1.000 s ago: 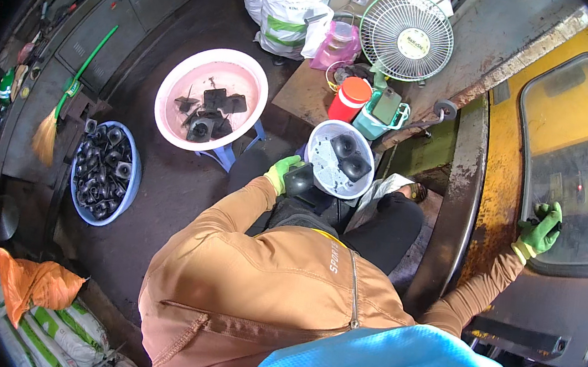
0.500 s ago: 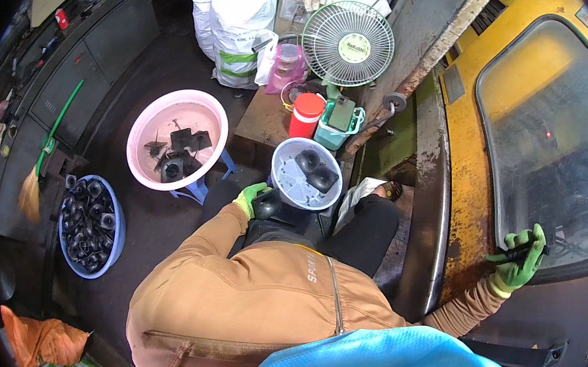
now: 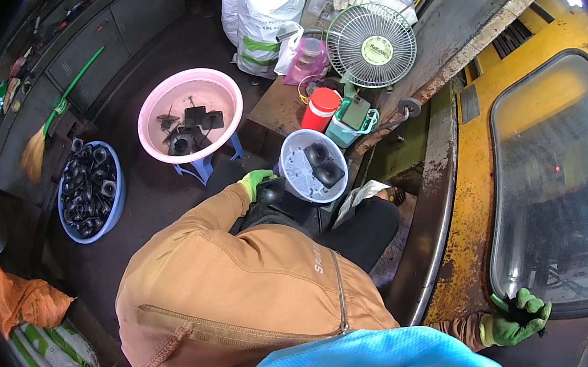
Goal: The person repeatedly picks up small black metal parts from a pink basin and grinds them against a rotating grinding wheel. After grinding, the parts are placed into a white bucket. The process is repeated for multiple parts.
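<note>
My left hand (image 3: 254,183), in a green glove, grips a black cup-shaped moulded part (image 3: 272,191) over my lap. Just ahead of it is a pale blue plastic basket (image 3: 292,177), in which two similar black moulded parts (image 3: 326,173) lie. My right hand (image 3: 513,322), also gloved in green, is far out to the right beside the yellow machine's window. Its fingers curl around a small dark piece (image 3: 528,317), whose exact kind I cannot make out.
A pink basin (image 3: 149,114) with black pieces stands on a blue stool (image 3: 202,168). On the left floor, a blue tub (image 3: 118,204) is heaped with black parts. A fan (image 3: 371,46), red-lidded jug (image 3: 322,109) and teal basket (image 3: 343,133) stand ahead. The yellow machine (image 3: 467,223) borders my right.
My right hand has dropped lower along the machine's window, its dark piece still in the fingers. The view has shifted slightly. My left hand keeps its hold on the black moulded part.
</note>
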Available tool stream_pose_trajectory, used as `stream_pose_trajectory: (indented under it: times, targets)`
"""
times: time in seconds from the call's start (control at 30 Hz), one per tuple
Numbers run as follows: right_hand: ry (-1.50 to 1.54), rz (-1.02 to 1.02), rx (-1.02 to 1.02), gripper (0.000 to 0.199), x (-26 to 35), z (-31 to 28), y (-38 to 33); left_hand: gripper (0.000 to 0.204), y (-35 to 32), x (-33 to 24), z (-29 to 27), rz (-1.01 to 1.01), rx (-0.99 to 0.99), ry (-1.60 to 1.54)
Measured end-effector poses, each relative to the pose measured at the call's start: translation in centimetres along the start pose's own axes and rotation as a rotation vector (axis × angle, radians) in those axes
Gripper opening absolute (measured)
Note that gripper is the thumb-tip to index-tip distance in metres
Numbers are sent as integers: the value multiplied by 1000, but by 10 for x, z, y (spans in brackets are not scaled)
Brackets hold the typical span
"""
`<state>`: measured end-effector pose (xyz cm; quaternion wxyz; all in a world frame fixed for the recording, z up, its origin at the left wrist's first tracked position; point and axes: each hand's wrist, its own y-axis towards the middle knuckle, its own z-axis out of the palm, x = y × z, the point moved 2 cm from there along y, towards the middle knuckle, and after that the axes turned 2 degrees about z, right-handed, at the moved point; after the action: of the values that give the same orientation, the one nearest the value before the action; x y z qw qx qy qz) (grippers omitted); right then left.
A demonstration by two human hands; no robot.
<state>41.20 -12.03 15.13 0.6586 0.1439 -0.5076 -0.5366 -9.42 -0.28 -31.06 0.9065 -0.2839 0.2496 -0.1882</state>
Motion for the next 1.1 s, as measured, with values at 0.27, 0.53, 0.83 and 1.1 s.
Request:
stream_pose_trajectory:
  times: [0.27, 0.53, 0.83, 1.1]
  targets:
    - [157, -19, 288, 42, 0, -15, 8, 23, -1, 0, -4, 7, -2, -53]
    - [266, 34, 374, 40, -1, -39, 16, 25, -3, 0, 1, 3, 46, 60]
    - [231, 11, 260, 39, 3, -37, 13, 24, -7, 0, 7, 23, -7, 85]
    - [294, 18, 365, 40, 2, -29, 14, 29, 5, 2, -7, -6, 80, 118]
